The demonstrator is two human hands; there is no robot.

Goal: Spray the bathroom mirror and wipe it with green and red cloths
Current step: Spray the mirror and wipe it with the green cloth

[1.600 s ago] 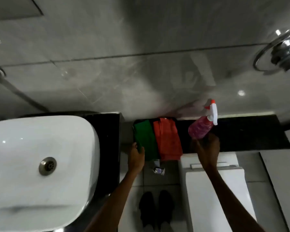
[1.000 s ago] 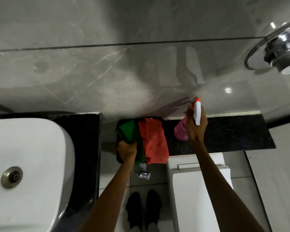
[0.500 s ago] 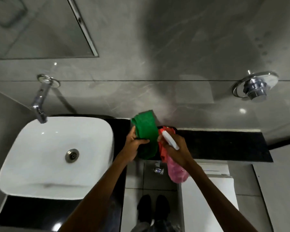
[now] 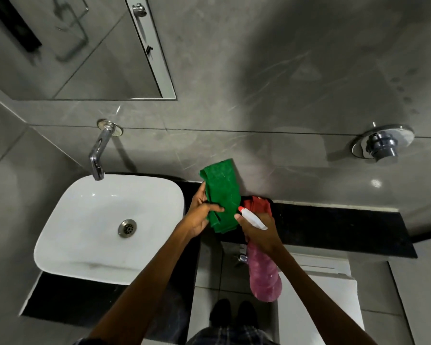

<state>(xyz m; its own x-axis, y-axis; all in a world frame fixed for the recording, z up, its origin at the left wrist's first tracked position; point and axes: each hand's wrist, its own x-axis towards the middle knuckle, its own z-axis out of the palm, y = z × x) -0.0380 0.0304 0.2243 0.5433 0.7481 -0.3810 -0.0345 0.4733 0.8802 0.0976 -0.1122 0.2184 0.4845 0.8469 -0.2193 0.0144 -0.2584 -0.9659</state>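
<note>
Gripped in your left hand (image 4: 200, 216): the green cloth (image 4: 222, 195), thumb closed across its lower half, the upper half standing free above your fingers in front of the grey wall tiles. Your right hand (image 4: 260, 232) is wrapped around the neck of the pink spray bottle (image 4: 264, 277); its white trigger head and red nozzle tip (image 4: 240, 208) point at the cloth, nearly touching it. Red cloth (image 4: 257, 204) lies on the black ledge (image 4: 334, 227), partly hidden behind the right hand. Mirror (image 4: 80, 51) hangs upper left, above the chrome tap (image 4: 98, 151) and white basin (image 4: 97, 227).
</note>
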